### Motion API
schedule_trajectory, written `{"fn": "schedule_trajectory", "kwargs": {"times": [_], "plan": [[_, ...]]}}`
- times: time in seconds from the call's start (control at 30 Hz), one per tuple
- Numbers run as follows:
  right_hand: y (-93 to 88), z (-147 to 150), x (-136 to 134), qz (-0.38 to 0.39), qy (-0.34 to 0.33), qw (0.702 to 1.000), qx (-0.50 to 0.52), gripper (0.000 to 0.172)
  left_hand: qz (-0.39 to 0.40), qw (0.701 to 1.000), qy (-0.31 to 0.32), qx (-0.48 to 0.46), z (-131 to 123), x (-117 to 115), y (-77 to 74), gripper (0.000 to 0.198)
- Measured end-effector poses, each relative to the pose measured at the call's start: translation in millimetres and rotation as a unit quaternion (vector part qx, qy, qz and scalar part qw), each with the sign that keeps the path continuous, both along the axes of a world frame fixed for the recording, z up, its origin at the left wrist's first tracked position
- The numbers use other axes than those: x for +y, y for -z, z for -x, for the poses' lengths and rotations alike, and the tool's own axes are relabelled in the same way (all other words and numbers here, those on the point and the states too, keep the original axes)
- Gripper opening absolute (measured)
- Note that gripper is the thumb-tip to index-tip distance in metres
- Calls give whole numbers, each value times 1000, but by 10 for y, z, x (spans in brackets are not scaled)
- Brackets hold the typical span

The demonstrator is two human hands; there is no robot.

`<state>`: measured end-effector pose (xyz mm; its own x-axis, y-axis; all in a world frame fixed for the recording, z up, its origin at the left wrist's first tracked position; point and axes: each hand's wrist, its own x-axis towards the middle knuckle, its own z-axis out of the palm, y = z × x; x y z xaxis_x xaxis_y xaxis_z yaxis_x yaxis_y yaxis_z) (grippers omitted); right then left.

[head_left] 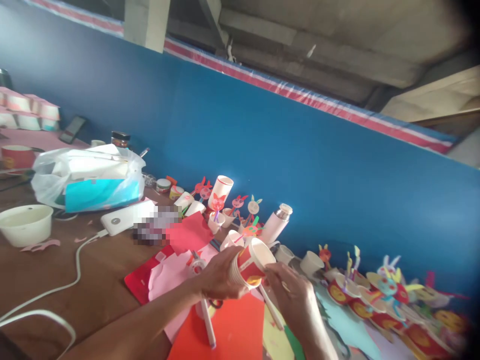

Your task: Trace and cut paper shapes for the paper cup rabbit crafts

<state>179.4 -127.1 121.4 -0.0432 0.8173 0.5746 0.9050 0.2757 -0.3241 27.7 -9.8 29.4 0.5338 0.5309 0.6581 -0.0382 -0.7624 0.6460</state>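
Note:
A nested stack of paper cups (245, 267), the front one red and yellow with a white inside, is tilted above the table's middle. My left hand (221, 275) is wrapped round the stack from the left. My right hand (294, 292) pinches the rim of the front cup from the right; some fingertips are hidden. Beneath the hands lie an orange paper sheet (236, 330) and pink paper (176, 280). A white pen-like stick (208, 322) rests across the orange sheet, and another pale stick (270, 307) lies below the cups.
Paper cups with animal-face cutouts (238, 202) stand near the blue wall, beside a pale thermos (276, 224). More decorated red bowls (362, 302) are at right. At left are a plastic bag (48, 175), a white power bank (125, 217) with a cable, and a white tub (26, 227).

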Motion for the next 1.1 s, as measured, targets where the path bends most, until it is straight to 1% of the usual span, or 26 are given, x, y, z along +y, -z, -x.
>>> {"fn": "schedule_trajectory", "kwargs": {"times": [0.03, 0.1, 0.17, 0.23, 0.3, 0.33, 0.37, 0.4, 0.47, 0.5, 0.57, 0.63, 0.73, 0.8, 0.87, 0.93, 1.0, 1.1], "plan": [[-3, -19, -17, -23, 21, 999, 16, 22, 18, 1000, -1, -4, 23, 9, -44, 74], [11, -69, -51, -104, 87, 989, 64, 21, 52, 998, -17, -17, 96, 64, -154, 69], [40, -126, -76, -197, 154, 962, 111, 21, 73, 996, -43, -30, 200, 177, -261, 64], [67, -168, -85, -236, 180, 946, 132, 22, 101, 990, -90, -38, 328, 347, -334, 59], [77, -180, -78, -215, 161, 954, 136, 21, 92, 976, -180, -83, 469, 555, -362, 60], [75, -174, -70, -190, 146, 961, 135, 20, 83, 962, -239, -107, 541, 664, -359, 59], [68, -163, -61, -167, 133, 968, 135, 19, 73, 942, -303, -128, 613, 770, -347, 58], [59, -148, -50, -152, 123, 971, 135, 19, 70, 927, -340, -144, 683, 869, -329, 59], [37, -117, -30, -132, 110, 977, 126, 18, 66, 903, -390, -169, 813, 1029, -281, 61], [27, -103, -21, -129, 105, 979, 119, 19, 62, 893, -409, -178, 873, 1087, -255, 66], [16, -85, -8, -117, 94, 983, 109, 19, 62, 874, -444, -188, 980, 1166, -212, 72], [20, -80, -1, -98, 82, 986, 105, 20, 64, 855, -478, -192, 1079, 1221, -188, 74], [50, -92, 4, -86, 76, 988, 103, 19, 34, 829, -514, -216, 1228, 1344, -204, 74], [74, -103, 13, -91, 78, 988, 101, 19, -9, 815, -530, -234, 1321, 1480, -244, 73], [92, -105, 25, -92, 78, 987, 102, 19, -24, 809, -540, -230, 1392, 1644, -291, 72], [98, -92, 35, -82, 71, 989, 103, 20, -21, 814, -538, -219, 1432, 1814, -326, 71], [99, -69, 39, -61, 56, 991, 107, 21, -22, 825, -526, -204, 1447, 1975, -328, 70], [105, -35, 37, -28, 42, 993, 111, 22, -21, 844, -504, -182, 1444, 2188, -264, 70]]}}
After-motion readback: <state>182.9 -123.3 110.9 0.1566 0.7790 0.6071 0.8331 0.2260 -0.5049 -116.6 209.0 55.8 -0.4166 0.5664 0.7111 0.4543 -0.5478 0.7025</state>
